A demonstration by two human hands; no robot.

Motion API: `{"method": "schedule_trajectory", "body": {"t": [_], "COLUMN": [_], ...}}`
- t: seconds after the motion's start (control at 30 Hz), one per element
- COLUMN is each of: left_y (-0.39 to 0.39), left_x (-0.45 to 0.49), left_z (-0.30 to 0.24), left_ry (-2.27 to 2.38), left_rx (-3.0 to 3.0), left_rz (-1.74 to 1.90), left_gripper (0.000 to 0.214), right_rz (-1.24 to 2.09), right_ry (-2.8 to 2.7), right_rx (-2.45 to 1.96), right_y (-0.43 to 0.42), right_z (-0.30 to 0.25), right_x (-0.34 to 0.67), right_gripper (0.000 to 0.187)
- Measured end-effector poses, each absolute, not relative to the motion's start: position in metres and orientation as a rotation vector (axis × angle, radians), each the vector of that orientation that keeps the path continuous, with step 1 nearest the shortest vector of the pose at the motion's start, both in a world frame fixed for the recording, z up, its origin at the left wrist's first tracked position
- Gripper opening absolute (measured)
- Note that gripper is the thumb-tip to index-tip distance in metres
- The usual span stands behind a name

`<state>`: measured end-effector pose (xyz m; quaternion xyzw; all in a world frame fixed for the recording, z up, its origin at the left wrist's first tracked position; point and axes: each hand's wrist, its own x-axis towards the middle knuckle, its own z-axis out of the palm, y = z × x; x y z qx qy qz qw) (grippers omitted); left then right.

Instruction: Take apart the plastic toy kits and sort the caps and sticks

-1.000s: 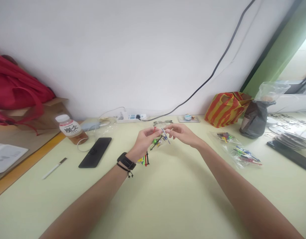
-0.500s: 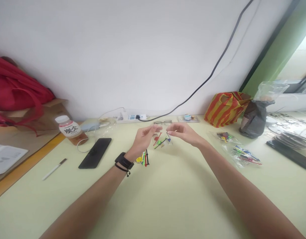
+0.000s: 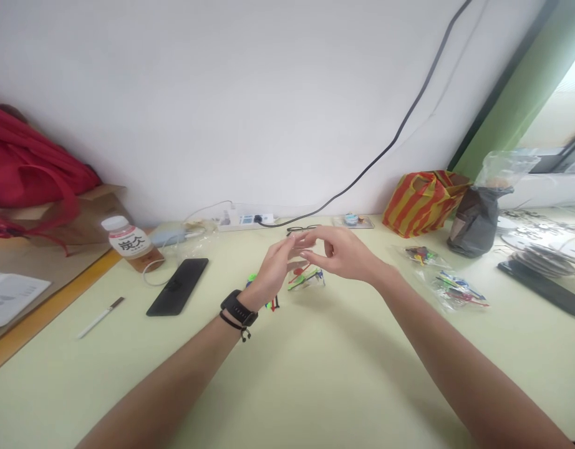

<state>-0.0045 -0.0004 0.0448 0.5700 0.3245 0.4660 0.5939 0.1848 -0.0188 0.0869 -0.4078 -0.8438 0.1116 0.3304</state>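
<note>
A small clear plastic bag [image 3: 308, 280] with red, green, black and blue plastic pieces in it hangs below my fingers. My left hand [image 3: 272, 267], a black watch on its wrist, is closed at the bag's upper left edge, fingers straight and pressed together. Arched over the top of the bag, my right hand [image 3: 346, 254] is closed on it, its fingertips meeting those of the left. The bag's upper edge is mostly hidden by my fingers. More coloured pieces [image 3: 274, 304] lie on the table, partly covered by my left wrist.
Bagged coloured pieces [image 3: 460, 292] lie at right, near a striped bag [image 3: 423, 202] and a dark bag [image 3: 473, 224]. A black phone [image 3: 178, 287], a pen [image 3: 100, 318] and a drink bottle [image 3: 134, 244] are at left. Glasses [image 3: 304, 229] and a power strip [image 3: 245, 221] stand behind.
My hands were apart at the bag's two top corners. The right hand has moved left and its fingers now overlap the left hand's; the left hand has shifted slightly down and right.
</note>
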Motion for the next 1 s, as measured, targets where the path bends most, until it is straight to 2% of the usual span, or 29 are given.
{"method": "schedule_trajectory", "body": {"t": [0.17, 0.3, 0.47, 0.53, 0.63, 0.8, 1.0], "left_y": [0.002, 0.003, -0.002, -0.004, -0.003, 0.009, 0.011], "left_x": [-0.009, -0.019, -0.032, -0.035, -0.038, -0.04, -0.04], "left_z": [0.049, 0.06, 0.084, 0.091, 0.092, 0.078, 0.078], "left_ry": [0.832, 0.874, 0.826, 0.824, 0.857, 0.921, 0.907], "left_rx": [1.479, 1.795, 2.363, 2.493, 2.563, 2.492, 2.44], "left_rz": [1.12, 1.174, 0.975, 0.912, 0.889, 0.928, 1.067], "left_gripper": [0.052, 0.052, 0.026, 0.022, 0.025, 0.023, 0.02], "right_rz": [0.322, 0.279, 0.305, 0.267, 0.245, 0.292, 0.318], "right_ry": [-2.207, -2.293, -2.326, -2.32, -2.332, -2.332, -2.342], "right_rx": [-1.088, -1.106, -1.156, -1.156, -1.115, -1.11, -1.151], "right_y": [-0.017, -0.021, -0.025, -0.026, -0.027, -0.023, -0.021], "right_z": [0.093, 0.102, 0.104, 0.104, 0.102, 0.097, 0.097], "right_x": [0.194, 0.198, 0.198, 0.198, 0.197, 0.196, 0.197], "right_gripper": [0.022, 0.013, 0.009, 0.008, 0.006, 0.018, 0.016]}}
